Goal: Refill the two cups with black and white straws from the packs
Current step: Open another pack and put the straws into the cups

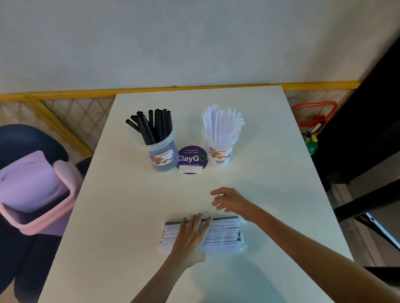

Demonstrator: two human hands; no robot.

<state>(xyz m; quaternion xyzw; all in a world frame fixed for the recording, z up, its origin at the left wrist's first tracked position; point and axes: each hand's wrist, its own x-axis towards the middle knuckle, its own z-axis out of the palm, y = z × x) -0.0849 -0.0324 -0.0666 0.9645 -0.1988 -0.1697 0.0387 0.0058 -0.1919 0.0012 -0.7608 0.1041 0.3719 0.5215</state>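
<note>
Left hand [192, 236] lying flat on the straw pack [203, 236], fingers straight and together; right hand [230, 200] hovering over the bench [128, 226], fingers loosely spread, holding nothing

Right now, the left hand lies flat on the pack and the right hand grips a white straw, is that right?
Not quite. The left hand does lie flat on the pack, but the right hand grips no straw: it hangs open above the table, holding nothing. The head view shows this.
</note>
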